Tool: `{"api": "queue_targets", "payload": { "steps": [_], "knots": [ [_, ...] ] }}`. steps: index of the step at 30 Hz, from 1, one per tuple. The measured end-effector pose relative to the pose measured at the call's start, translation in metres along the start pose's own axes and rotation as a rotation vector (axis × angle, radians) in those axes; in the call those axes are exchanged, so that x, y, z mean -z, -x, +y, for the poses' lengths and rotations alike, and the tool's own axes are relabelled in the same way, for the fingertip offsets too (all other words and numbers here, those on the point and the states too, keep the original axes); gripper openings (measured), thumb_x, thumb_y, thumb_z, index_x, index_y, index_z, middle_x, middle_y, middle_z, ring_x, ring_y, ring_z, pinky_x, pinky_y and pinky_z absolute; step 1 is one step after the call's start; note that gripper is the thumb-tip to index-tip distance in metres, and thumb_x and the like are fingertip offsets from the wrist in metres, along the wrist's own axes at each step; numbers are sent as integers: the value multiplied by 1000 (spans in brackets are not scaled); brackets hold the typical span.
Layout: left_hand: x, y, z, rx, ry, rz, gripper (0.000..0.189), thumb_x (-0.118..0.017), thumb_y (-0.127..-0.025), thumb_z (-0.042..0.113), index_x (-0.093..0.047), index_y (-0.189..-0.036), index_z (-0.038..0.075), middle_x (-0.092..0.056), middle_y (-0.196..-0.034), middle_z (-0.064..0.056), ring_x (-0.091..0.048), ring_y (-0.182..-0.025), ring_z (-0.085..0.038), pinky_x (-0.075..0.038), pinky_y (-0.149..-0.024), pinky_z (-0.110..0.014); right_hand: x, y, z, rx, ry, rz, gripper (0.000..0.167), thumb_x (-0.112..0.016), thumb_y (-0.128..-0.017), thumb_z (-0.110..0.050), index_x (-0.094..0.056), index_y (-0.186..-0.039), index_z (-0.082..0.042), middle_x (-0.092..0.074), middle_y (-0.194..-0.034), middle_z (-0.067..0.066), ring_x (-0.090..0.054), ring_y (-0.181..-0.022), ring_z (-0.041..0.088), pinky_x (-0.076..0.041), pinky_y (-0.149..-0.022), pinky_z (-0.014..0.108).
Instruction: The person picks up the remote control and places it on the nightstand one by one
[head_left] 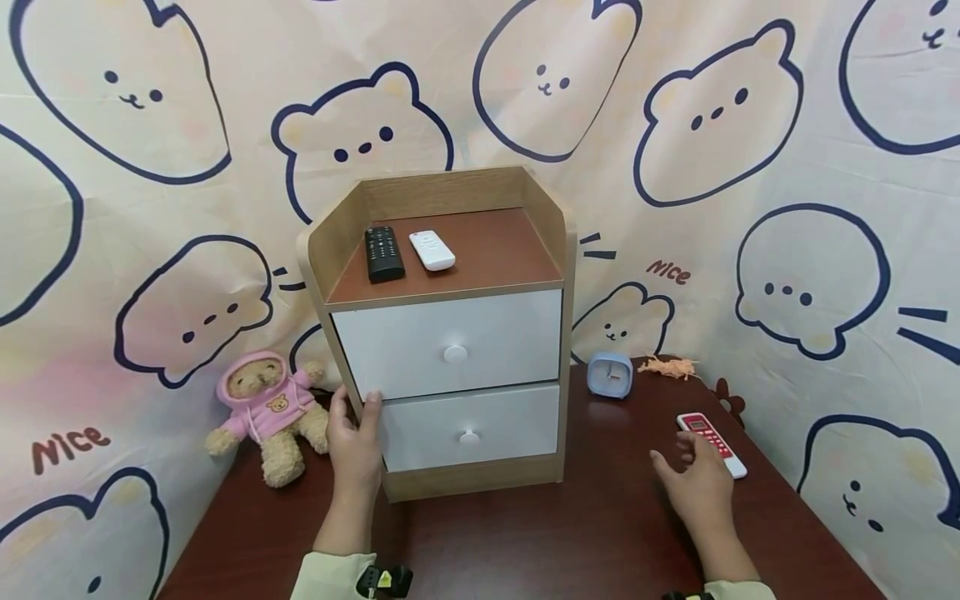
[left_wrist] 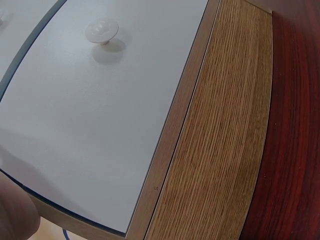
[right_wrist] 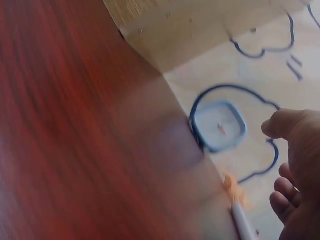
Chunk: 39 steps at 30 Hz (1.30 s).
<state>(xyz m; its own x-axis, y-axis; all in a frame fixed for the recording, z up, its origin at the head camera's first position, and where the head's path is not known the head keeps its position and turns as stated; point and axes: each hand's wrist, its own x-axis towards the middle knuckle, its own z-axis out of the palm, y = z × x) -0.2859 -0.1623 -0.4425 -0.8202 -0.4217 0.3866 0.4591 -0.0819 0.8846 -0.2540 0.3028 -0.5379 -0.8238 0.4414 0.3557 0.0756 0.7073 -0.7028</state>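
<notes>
A small wood-grain cabinet point(head_left: 472, 482) with two white drawers stands on the dark red table. My left hand point(head_left: 356, 446) rests at its left side, thumb over the front edge near the seam between the upper drawer point(head_left: 405, 354) and lower drawer point(head_left: 420, 450). Only part of that thumb point(left_wrist: 15, 210) shows in the left wrist view. At the right, my right hand point(head_left: 701, 483) is over the table with fingers loosely bent and nothing in them. Just beyond it lies a white remote with a red face point(head_left: 731, 462), partly overlapped by the fingers.
On the cabinet top lie a black remote point(head_left: 384, 254) and a white remote point(head_left: 432, 250). A teddy bear in a pink hoodie point(head_left: 273, 408) sits left of the cabinet. A blue clock point(head_left: 610, 375) and an orange stringy bundle point(head_left: 667, 367) are at the back right.
</notes>
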Motion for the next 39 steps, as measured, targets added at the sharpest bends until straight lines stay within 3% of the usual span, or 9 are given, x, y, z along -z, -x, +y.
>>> {"api": "queue_targets", "payload": {
  "steps": [9, 15, 19, 32, 39],
  "knots": [
    [-1, 1, 0, -10, 28, 4, 36, -65, -110, 14, -58, -145, 9, -63, -123, 7, -56, -115, -10, -48, -95, -18, 26, -17, 41, -209, 47, 1, 77, -83, -93, -23, -44, -150, 12, -46, -142, 40, -37, -135, 57, -28, -112, 69],
    [-1, 0, 0, -6, 31, 2, 37, -65, -110, 14, -57, -146, 9, -62, -125, 7, -56, -118, -10, -47, -96, -18, 32, -24, 61, -305, 91, -60, 92, -83, -92, -27, -34, -157, 15, -36, -150, 45, -32, -141, 61, -27, -117, 72],
    [0, 0, 0, -8, 35, -3, 38, -65, -110, 14, -56, -147, 9, -61, -127, 6, -55, -121, -11, -47, -98, -18, 30, -28, 67, -316, 133, -95, 93, -82, -92, -29, -34, -158, 16, -36, -150, 46, -34, -142, 62, -29, -119, 72],
    [0, 0, -2, -9, 18, -4, 39, -65, -110, 14, -55, -148, 8, -61, -126, 6, -55, -121, -11, -47, -98, -17, 29, -36, 78, -241, 246, -124, 80, -78, -94, -28, -43, -151, 17, -47, -143, 46, -42, -135, 63, -31, -117, 69],
    [0, 1, -2, -10, 16, 0, 39, -65, -110, 14, -55, -148, 8, -61, -126, 6, -55, -121, -11, -46, -98, -17, 29, -32, 73, -245, 183, -111, 78, -79, -90, -28, -49, -146, 15, -49, -133, 43, -45, -126, 59, -35, -110, 69]
  ]
}}
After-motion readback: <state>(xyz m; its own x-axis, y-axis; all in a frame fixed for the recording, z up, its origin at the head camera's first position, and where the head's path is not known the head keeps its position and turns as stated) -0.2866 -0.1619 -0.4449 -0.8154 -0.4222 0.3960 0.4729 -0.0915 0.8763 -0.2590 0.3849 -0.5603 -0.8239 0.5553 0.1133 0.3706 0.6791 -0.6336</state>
